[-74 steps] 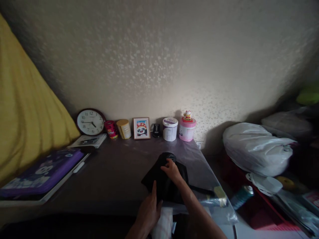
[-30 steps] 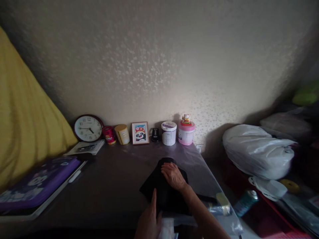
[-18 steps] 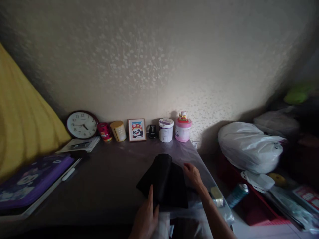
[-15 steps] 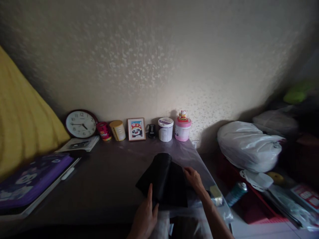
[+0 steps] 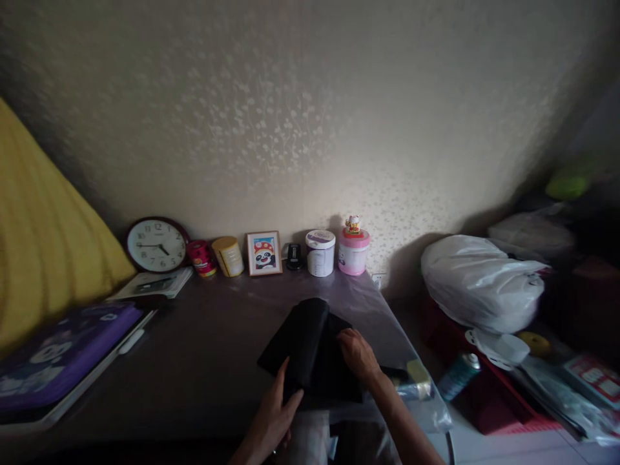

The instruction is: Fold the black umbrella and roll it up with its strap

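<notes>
A folded black cloth (image 5: pixel 305 342) lies on the dark table (image 5: pixel 203 361) near its front right corner. My left hand (image 5: pixel 274 413) rests on the cloth's near left edge, fingers stretched out and flat. My right hand (image 5: pixel 357 355) lies on the cloth's right half, fingers extended and pressing down on the fabric. Neither hand grips anything.
Along the wall stand a clock (image 5: pixel 155 245), a red can (image 5: pixel 201 258), a yellow tin (image 5: pixel 229 256), a panda picture (image 5: pixel 264 253), a white tub (image 5: pixel 320 252) and a pink tub (image 5: pixel 353 251). A purple case (image 5: pixel 58 355) lies at the left. A white plastic bag (image 5: pixel 479 284) sits right of the table.
My right hand slid off the top of the cloth to its right side, then came back onto its right half. The left hand stayed on the near edge. The view shifted slightly.
</notes>
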A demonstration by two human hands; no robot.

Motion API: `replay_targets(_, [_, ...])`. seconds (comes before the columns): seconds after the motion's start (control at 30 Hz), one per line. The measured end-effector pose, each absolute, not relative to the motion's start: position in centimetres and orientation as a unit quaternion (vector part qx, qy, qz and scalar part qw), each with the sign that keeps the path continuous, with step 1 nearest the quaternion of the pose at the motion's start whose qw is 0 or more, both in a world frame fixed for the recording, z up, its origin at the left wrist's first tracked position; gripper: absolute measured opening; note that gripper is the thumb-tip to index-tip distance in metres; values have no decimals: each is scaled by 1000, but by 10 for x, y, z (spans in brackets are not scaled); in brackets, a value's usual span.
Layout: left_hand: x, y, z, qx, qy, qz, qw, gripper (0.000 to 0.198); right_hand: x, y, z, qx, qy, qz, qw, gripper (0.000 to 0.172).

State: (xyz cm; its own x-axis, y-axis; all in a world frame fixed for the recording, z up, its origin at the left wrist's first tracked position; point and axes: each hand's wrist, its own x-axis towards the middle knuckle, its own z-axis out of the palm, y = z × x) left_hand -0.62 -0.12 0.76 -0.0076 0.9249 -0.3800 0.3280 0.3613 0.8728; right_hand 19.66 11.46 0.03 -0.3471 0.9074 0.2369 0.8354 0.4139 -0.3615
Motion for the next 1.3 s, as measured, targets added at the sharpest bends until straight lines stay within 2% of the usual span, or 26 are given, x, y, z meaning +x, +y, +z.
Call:
replay_targets(0.1, [-8,0,7,471,643,304,522,68,193,118,-2,-534,-811,76,227,37])
replay_targets(0.33, [-11,2,8,467,640,309,526,66,192,120,-5,-516,-831,76,193,33])
replay_targets(0.53, [-13,2,10,474,636,305,528,65,183,118,1,-502,-840,90,183,41])
replay_targets(0.87, [-12,2,3,484,651,297,503,64,179,65,10,-396,-899,112,148,24])
replay_targets(1.03, [-13,5,3,533,684,231,442,66,180,48,16,-322,-927,142,126,15])
replay_targets(1.17, [-9,4,6,609,695,185,335,68,185,47,18,-287,-926,193,151,22])
replay_targets(1.3, [-3,0,8,648,696,150,270,68,198,64,13,-450,-832,190,262,24])
